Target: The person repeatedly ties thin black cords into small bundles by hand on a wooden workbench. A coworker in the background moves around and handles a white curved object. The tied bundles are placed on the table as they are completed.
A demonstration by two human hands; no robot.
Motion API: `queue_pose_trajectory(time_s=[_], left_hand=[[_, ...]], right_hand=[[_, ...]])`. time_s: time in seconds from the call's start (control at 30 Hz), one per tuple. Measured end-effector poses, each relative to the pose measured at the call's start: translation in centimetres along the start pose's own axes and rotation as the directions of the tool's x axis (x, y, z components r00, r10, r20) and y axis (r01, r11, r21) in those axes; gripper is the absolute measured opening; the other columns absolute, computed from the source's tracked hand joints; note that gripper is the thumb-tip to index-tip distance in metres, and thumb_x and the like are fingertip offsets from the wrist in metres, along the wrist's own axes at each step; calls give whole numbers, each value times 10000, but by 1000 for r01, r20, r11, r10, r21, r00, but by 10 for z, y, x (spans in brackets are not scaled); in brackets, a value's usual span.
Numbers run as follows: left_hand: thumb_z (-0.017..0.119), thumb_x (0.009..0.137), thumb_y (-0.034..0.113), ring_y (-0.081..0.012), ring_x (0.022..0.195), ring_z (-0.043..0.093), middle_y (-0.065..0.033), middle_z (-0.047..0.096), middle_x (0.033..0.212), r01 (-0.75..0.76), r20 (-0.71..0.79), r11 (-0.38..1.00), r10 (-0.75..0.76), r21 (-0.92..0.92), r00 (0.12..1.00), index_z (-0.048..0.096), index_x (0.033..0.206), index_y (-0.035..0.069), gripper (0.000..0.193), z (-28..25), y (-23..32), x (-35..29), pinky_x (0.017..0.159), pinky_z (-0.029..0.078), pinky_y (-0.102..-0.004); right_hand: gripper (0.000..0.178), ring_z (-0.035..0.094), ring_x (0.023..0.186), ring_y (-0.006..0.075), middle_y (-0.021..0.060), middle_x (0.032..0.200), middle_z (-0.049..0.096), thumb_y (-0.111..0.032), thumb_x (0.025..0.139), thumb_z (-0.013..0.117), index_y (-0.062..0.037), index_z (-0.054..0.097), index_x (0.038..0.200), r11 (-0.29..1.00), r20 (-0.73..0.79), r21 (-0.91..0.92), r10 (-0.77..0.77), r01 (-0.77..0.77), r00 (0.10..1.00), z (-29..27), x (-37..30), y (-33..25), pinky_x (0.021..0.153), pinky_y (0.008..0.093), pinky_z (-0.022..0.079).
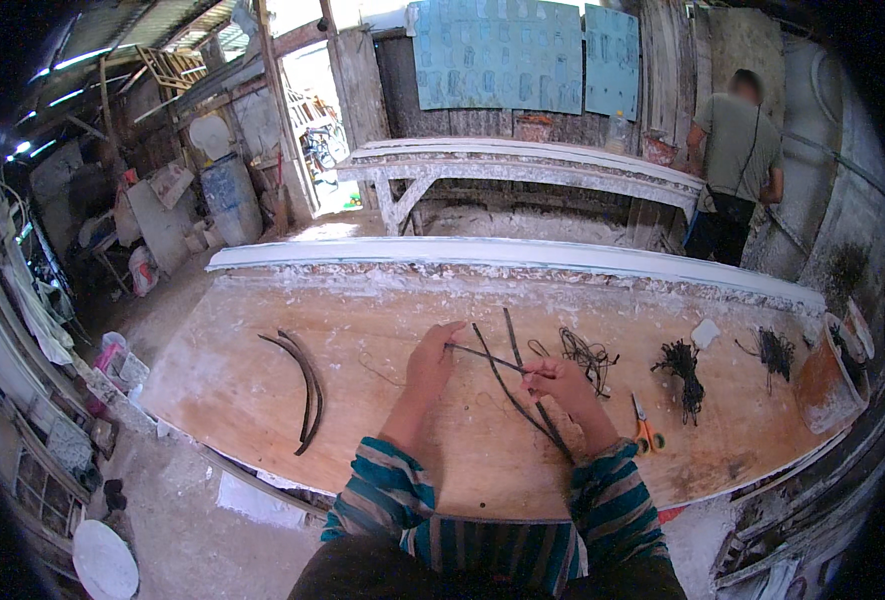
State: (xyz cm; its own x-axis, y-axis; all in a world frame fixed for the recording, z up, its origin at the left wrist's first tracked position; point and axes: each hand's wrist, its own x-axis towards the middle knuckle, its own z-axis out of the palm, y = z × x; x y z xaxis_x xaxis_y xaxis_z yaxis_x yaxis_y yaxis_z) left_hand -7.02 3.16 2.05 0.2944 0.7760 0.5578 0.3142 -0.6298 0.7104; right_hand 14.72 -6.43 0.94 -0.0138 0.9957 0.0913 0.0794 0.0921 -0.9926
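Note:
A thin black cord (487,356) stretches between my two hands above the wooden worktable (382,470). My left hand (432,362) pinches its left end, and my right hand (559,386) grips it at the other side with fingers closed. Beneath the cord, two long dark strips (510,392) lie slantwise and meet near my right wrist. Two curved dark strips (312,385) rest on the table to the left. Just beyond my right hand is a loose tangle of black cord (587,355). Scissors with orange handles (646,432) lie right of my right forearm.
Two black cord bundles (680,375) (774,350) and a small white piece (705,332) sit at the right. A worn orange container (830,385) stands at the right edge. A white rail (512,262) borders the far side. Another person (737,150) stands beside the back bench (522,160).

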Motion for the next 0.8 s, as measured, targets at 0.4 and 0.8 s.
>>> queue_pose_trajectory(time_s=[0.4,0.8], left_hand=[[444,794,49,-11,481,313,34,472,724,409,226,618,-356,-671,907,572,1070,61,304,-25,-13,17,411,222,-150],[534,787,61,-10,506,331,55,497,711,509,465,620,-250,-596,849,561,1027,58,242,-35,-21,10,461,246,-143]], right_hand=[[73,580,666,102,11,718,585,-131,814,598,-63,572,826,965,-200,260,67,-13,978,-16,-2,-10,620,237,492],[134,560,610,104,6,701,579,-141,843,563,-33,589,917,780,-245,622,110,69,963,-37,-4,-15,584,239,487]])
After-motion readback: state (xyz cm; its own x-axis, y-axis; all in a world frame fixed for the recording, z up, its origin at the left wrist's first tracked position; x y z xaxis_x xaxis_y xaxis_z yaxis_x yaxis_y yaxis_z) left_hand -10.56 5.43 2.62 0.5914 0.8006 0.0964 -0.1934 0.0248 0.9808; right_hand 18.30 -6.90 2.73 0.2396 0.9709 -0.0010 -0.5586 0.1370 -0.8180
